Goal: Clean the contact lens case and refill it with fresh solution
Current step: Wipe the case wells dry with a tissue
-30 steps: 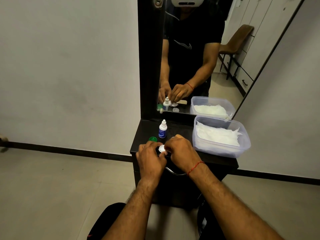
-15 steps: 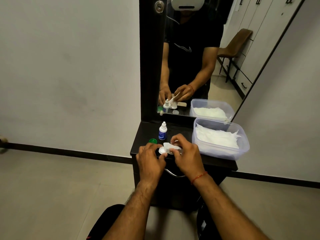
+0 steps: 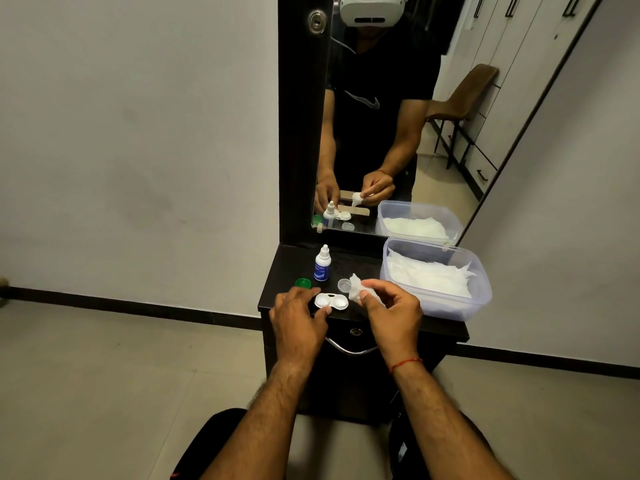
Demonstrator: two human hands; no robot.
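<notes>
The white contact lens case [image 3: 331, 301] lies open on the black dresser top [image 3: 289, 271], both wells uncapped. My left hand [image 3: 298, 320] pinches its left end with thumb and fingers. My right hand [image 3: 389, 311] holds a crumpled white tissue [image 3: 357, 289] just right of the case, lifted off it. A clear cap [image 3: 344, 283] lies behind the case and a green cap [image 3: 303, 283] to the left. The small solution bottle [image 3: 322, 264] with a blue label stands upright behind them.
A clear plastic tub [image 3: 481, 299] of white tissues fills the right side of the dresser top. A mirror [image 3: 381, 116] rises behind, reflecting my hands. A metal drawer handle [image 3: 351, 349] sits below the front edge. Tiled floor lies on both sides.
My right hand has lifted the tissue off the case and moved right. The case, covered before, now shows both wells. The left hand stays on its left end.
</notes>
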